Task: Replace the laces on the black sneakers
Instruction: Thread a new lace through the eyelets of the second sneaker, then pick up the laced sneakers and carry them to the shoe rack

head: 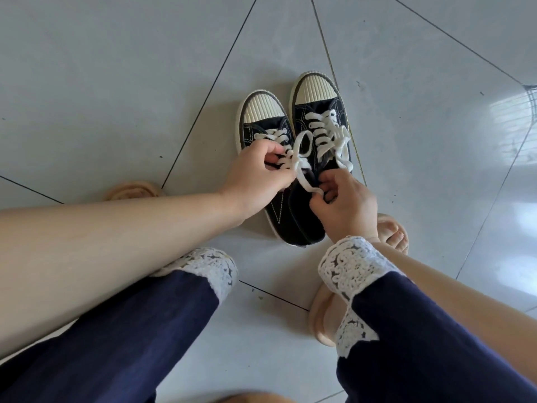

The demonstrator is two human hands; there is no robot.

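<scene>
Just below the frame's centre, the right hand (345, 202) pinches the white lace (300, 164) end and the left hand (261, 170) pinches its loop, likely keeping tension for a bow. Beyond, at centre, the black sneakers (300, 110) stand together on the floor (116, 82), toes away, both laced.

Beige slippers (130, 191) and lace-cuffed navy trousers (130, 330) on a glossy grey tiled floor (116, 82).

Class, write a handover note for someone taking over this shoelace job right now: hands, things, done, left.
Left hand pinches the white lace at the left sneaker's top eyelets; right hand pinches its loose strand.
Both sneakers stand side by side on the floor.
Done: right sneaker laced and bowed; left sneaker laced.
Left: the left sneaker's knot. Whether these laces are old or new cannot be told.
</scene>
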